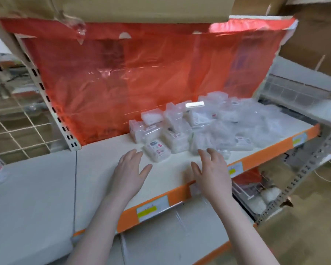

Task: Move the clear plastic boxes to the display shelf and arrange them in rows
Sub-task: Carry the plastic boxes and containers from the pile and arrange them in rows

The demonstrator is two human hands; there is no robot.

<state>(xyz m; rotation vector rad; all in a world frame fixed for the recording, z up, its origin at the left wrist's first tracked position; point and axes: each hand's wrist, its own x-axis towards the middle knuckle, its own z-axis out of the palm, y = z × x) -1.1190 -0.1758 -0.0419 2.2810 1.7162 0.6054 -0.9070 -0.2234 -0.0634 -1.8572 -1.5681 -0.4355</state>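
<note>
Small clear plastic boxes point(191, 131) with little printed labels are heaped in a loose, unsorted pile on the white, orange-edged display shelf point(107, 159), toward its right.

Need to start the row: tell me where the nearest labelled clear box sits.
In the head view, the nearest clear box lies on the white shelf, just beyond the left hand, at the pile's front-left edge.
</note>
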